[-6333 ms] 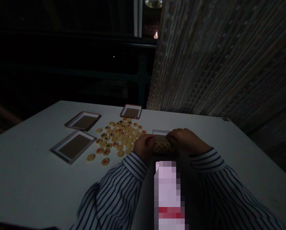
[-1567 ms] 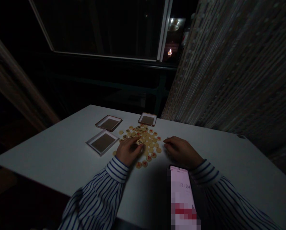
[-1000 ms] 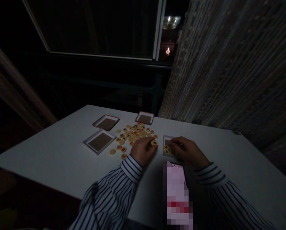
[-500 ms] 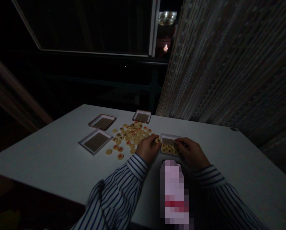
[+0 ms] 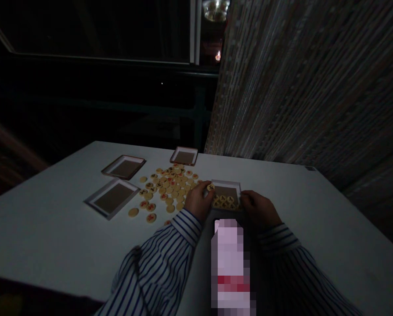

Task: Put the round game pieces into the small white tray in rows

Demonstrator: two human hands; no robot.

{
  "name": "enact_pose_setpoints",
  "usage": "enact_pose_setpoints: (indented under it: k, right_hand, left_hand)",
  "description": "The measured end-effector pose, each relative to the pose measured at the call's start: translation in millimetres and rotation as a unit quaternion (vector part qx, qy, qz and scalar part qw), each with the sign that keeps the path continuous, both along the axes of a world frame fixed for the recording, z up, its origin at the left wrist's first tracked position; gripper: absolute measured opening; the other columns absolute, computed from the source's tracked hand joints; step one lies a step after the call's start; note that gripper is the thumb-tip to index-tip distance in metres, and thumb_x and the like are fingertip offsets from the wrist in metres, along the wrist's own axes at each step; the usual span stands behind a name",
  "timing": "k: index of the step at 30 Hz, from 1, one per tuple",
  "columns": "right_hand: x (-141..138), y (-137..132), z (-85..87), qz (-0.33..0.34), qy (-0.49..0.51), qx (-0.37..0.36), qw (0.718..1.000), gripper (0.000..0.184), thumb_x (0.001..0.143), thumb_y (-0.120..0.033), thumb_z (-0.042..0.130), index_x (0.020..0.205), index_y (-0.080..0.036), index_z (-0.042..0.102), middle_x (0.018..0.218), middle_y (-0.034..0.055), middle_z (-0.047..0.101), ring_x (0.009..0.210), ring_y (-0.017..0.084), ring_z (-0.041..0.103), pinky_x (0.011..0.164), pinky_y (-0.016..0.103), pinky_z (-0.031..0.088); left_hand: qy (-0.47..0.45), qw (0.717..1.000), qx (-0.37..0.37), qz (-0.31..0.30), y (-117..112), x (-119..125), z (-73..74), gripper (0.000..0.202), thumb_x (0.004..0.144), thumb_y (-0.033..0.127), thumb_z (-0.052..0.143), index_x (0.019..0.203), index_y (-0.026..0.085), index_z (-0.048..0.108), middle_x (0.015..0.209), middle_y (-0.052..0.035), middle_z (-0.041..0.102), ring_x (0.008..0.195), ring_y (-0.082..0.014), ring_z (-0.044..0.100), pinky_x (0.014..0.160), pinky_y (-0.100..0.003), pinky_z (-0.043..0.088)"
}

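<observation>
The left hand (image 5: 199,202) held a round xiangqi piece (image 5: 210,187), pinched between thumb and fingertips just above the left corner of a shallow white tray (image 5: 226,182). The tray lay on the white desk (image 5: 45,219), with a few pieces (image 5: 223,202) already in it. The right hand (image 5: 259,210) rested at the tray's right side, its fingers (image 5: 245,197) loosely curled and nothing visible between them.

To the left lay a loose heap of pieces (image 5: 170,186), some with red characters and some with dark. Beyond it were three more trays (image 5: 123,167) (image 5: 111,198) (image 5: 183,156). A pixelated phone (image 5: 231,263) lay between the striped sleeves (image 5: 160,263), just short of the tray. A beaded curtain (image 5: 298,87) hung at the right.

Compared with half a second earlier, the pinched piece had moved from just outside the tray to its corner. The right hand had drawn back from above the tray's pieces to its edge.
</observation>
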State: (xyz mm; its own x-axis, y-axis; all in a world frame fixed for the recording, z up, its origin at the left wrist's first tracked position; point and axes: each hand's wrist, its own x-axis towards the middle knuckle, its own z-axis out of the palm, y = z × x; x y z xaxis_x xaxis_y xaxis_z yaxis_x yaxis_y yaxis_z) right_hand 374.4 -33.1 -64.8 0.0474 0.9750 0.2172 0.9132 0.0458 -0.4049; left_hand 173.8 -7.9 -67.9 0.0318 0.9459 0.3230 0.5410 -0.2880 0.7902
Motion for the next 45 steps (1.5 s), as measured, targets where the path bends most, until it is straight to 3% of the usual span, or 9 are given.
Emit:
enact_pose_setpoints:
  k: [5,11,17,22,34,45]
  right_hand:
    - [1.9,-2.1,-0.2,-0.021,-0.033,-0.021,0.999,0.038,0.082,-0.036,0.037,0.103,-0.017,0.060,0.086,0.0085,0.068,0.075,0.021,0.062,0.064,0.031,0.043]
    - [3.9,-1.6,-4.6,-0.014,-0.067,-0.052,0.996,0.040,0.083,-0.037,0.034,0.106,-0.017,0.059,0.093,0.0110,0.068,0.080,0.024,0.063,0.064,0.032,0.043]
    - [1.6,-3.0,-5.7,-0.014,-0.081,-0.067,0.994,0.038,0.084,-0.034,0.033,0.107,-0.017,0.058,0.093,0.0109,0.068,0.080,0.024,0.063,0.065,0.032,0.043]
    - [1.7,-3.0,-5.5,-0.021,-0.091,-0.078,0.993,0.039,0.084,-0.036,0.034,0.108,-0.018,0.058,0.092,0.0105,0.068,0.082,0.024,0.063,0.065,0.032,0.043]
    - [1.6,-3.6,-4.5,0.017,-0.084,-0.043,0.995,0.035,0.085,-0.030,0.033,0.102,-0.020,0.061,0.091,0.0085,0.069,0.078,0.021,0.063,0.063,0.029,0.043]
    - [3.8,-3.5,-5.0,-0.002,-0.078,-0.042,0.996,0.037,0.084,-0.035,0.034,0.106,-0.019,0.059,0.092,0.0089,0.068,0.080,0.022,0.064,0.066,0.031,0.045]
  left_hand:
    - [0.028,0.999,-0.020,0.004,-3.4,-0.8,-3.9,0.033,0.077,0.027,0.053,0.107,0.016,0.059,0.093,-0.0071,0.068,0.080,-0.0180,0.063,0.076,-0.031,0.050]
    - [0.041,0.999,0.004,-0.020,-3.5,0.6,-6.8,0.030,0.078,0.025,0.052,0.107,0.018,0.059,0.096,-0.0055,0.068,0.085,-0.0169,0.063,0.077,-0.028,0.049]
    - [0.066,0.998,-0.020,-0.011,-4.8,0.9,-6.6,0.032,0.077,0.025,0.054,0.107,0.016,0.059,0.086,-0.0064,0.069,0.078,-0.0178,0.064,0.073,-0.029,0.050]
    - [0.067,0.997,-0.027,-0.027,-5.9,2.1,-5.9,0.032,0.077,0.025,0.054,0.107,0.016,0.059,0.091,-0.0063,0.069,0.080,-0.0172,0.064,0.074,-0.028,0.049]
    - [0.063,0.997,-0.035,-0.034,-8.5,2.3,-2.9,0.031,0.078,0.025,0.053,0.107,0.018,0.059,0.091,-0.0048,0.069,0.082,-0.0172,0.064,0.074,-0.027,0.049]
    - [0.054,0.998,0.002,-0.042,-7.5,1.3,-5.1,0.028,0.076,0.022,0.054,0.102,0.018,0.060,0.093,-0.0042,0.068,0.081,-0.0160,0.062,0.074,-0.028,0.049]
